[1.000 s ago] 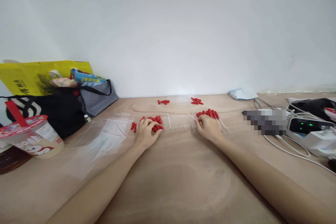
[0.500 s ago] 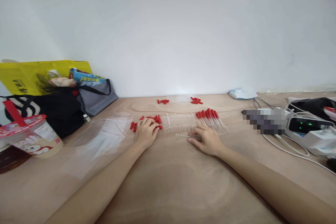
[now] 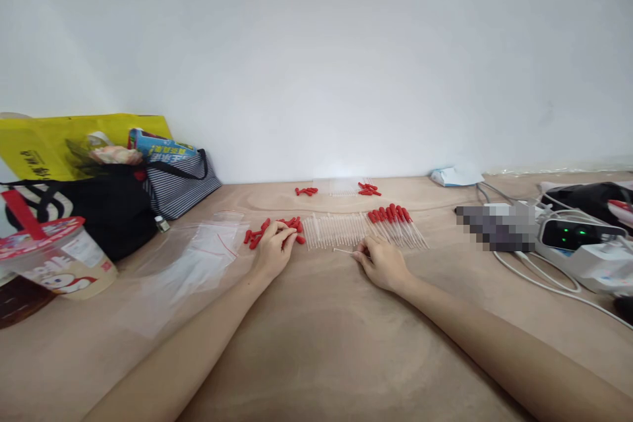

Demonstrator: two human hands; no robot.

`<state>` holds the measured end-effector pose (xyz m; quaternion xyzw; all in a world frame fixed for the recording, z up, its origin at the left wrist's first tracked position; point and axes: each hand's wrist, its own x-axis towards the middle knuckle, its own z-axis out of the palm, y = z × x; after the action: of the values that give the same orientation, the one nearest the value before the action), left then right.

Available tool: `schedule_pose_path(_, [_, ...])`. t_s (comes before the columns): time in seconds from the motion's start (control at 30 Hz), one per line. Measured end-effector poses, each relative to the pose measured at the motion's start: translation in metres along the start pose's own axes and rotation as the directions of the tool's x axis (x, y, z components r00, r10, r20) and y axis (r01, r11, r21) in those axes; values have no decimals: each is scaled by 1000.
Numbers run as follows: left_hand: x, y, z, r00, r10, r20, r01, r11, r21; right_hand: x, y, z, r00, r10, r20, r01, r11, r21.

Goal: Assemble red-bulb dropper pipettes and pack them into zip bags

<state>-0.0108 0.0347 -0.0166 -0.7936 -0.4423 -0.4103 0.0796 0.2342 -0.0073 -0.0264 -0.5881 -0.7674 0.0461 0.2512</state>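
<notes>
Red bulbs and see-through tubes, one tube in the fingers

The row of tubes lies on the table between the two hands and slightly beyond them. At its left end the left hand is over the loose red bulbs, fingers curled and thumb nearly meeting them; whether a bulb sits in that pinch, I cannot tell. At the row's near right corner the right hand has thumb and forefinger closed on a single tube (its bare end points left, just this side of the row), the other fingers loosely bent.

Counted: one tube in the right hand; seven red-capped tubes, as near as the overlap allows, fanned beside the row's right end; more than ten loose bulbs at its left, partly hidden by the hand. Tubes in the row are packed too tightly to count. Beyond it, a smaller set of tubes has a little heap of bulbs on either side.

Behind that smaller set, the table's far edge meets the wall. On the row's near side a broad stretch of wood-toned surface lies between the forearms. Plastic bags lie left of the row, past the left hand, with a lidded cup farther out; well to its right stands a black-faced device.
</notes>
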Motion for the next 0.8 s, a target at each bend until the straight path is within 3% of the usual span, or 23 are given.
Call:
schedule_pose_path(0.1, [1,2,-1,999,-17,-48,15,999,-36,-1,-1,0,1000,2,1,-2,1000,-7])
schedule_pose_path(0.23, [2,2,-2,999,-30,-34,28,998,-51,-1,-2,-1,1000,19,10,-19,1000,-20])
schedule_pose_path(0.33, [3,7,-4,994,-48,-97,42,997,-62,0,-3,-1,999,13,43,-11,999,-50])
schedule_pose_path(0.43, [0,19,-6,995,-2,-104,-12,991,-130,0,-2,-1,998,-10,54,15,997,-76])
schedule_pose_path(0.53, [-5,33,-7,987,132,94,-101,955,-280,-2,1,0,999,-38,29,41,995,-96])
schedule_pose_path(0.63, [-9,42,-9,900,274,338,-106,892,-440,-4,6,2,996,-82,-21,80,993,-84])
schedule_pose_path(0.7, [-10,43,-10,848,318,423,-78,866,-494,-5,8,3,991,-123,-58,120,991,-57])
schedule_pose_path(0.8, [-10,43,-13,824,328,462,-57,859,-508,-6,9,4,978,-184,-95,183,983,-21])
